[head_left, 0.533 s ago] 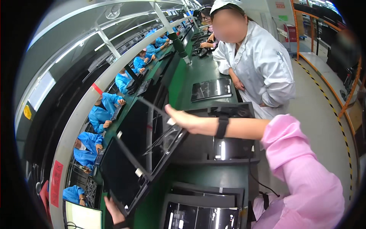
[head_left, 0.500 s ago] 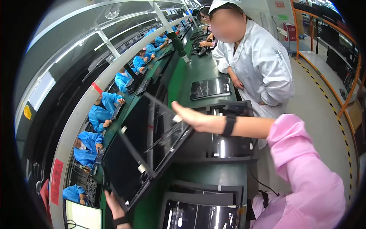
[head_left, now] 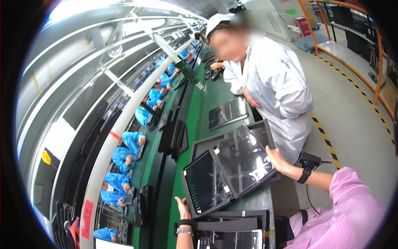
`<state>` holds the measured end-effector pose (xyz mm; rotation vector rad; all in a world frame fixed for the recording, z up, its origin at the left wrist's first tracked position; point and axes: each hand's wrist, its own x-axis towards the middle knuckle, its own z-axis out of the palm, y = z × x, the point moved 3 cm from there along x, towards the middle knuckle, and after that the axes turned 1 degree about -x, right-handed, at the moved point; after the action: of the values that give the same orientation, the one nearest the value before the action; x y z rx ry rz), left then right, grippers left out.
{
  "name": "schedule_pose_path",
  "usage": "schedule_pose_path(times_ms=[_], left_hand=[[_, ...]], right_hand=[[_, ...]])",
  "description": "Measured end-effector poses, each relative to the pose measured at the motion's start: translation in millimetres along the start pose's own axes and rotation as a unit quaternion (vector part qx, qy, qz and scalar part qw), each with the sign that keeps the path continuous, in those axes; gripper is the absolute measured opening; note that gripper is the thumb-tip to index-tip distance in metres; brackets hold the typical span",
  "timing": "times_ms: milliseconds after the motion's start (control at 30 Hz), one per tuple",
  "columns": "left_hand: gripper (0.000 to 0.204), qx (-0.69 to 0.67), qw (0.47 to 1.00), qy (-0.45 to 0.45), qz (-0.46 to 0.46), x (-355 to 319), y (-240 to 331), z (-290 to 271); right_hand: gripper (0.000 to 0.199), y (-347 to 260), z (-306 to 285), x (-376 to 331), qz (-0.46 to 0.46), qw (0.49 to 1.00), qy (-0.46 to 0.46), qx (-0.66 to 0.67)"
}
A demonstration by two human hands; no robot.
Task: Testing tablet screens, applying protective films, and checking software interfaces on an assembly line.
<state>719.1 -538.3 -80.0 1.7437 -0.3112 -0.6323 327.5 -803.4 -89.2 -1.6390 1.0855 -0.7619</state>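
Note:
Between my hands is a black foam-like tray (head_left: 233,193) with two compartments, each bearing a flat glossy panel; the right panel (head_left: 244,157) reflects the lamps, the left panel (head_left: 205,178) is darker. My right hand (head_left: 280,161) grips the tray's right edge, thumb on top. At the near left corner, my left hand (head_left: 183,208) holds the edge, its fingers partly hidden. The tray is tilted and hangs over another black tray (head_left: 200,146) on the bench. Nearer to me, more black trays (head_left: 232,225) with shiny panels sit partly below it.
A dark flat panel (head_left: 228,113) lies farther along the green bench (head_left: 207,93). A person in a white coat (head_left: 282,79) stands at the bench's right side. Black trays (head_left: 174,139) stand on the left. Workers in blue (head_left: 128,149) sit across the line. An orange rack (head_left: 344,50) stands far right.
Both hands have carried the tray rightward and turned it flatter, from a steep tilt over the left of the bench to above the farther tray. My view has shifted too.

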Motion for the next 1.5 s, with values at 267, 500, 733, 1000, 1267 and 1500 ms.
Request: schedule_pose_path(times_ms=[267, 500, 733, 1000, 1267, 1500], left_hand=[[0.072, -0.004, 0.998, 0.034, 0.047, -8.7, 23.5, -41.1], [0.042, -0.126, 0.941, 0.194, 0.247, -130.7, 152.0, -44.8], [0.048, 0.244, 0.632, 0.345, 0.65, -294.1, 237.7, 21.3], [0.03, 0.523, 0.265, 0.397, 0.706, -360.3, 207.8, 18.8], [0.03, 0.561, 0.248, 0.387, 0.689, -368.1, 199.9, 8.7], [0.027, 0.561, 0.239, 0.377, 0.697, -374.1, 197.2, 9.5]], right_hand=[[0.046, -8.4, -27.2, -9.9, -0.095, 0.994, -0.06, 0.011], [0.033, -116.6, -122.1, -38.9, -0.377, 0.875, 0.264, 0.152], [0.052, -217.6, -101.1, -30.6, -0.499, 0.855, 0.141, -0.018], [0.063, -184.8, -67.1, -6.4, -0.466, 0.88, 0.047, -0.08], [0.058, -165.3, -66.4, -0.9, -0.413, 0.894, -0.002, -0.174], [0.033, -205.2, -118.6, -77.7, -0.532, 0.831, -0.123, 0.104]])
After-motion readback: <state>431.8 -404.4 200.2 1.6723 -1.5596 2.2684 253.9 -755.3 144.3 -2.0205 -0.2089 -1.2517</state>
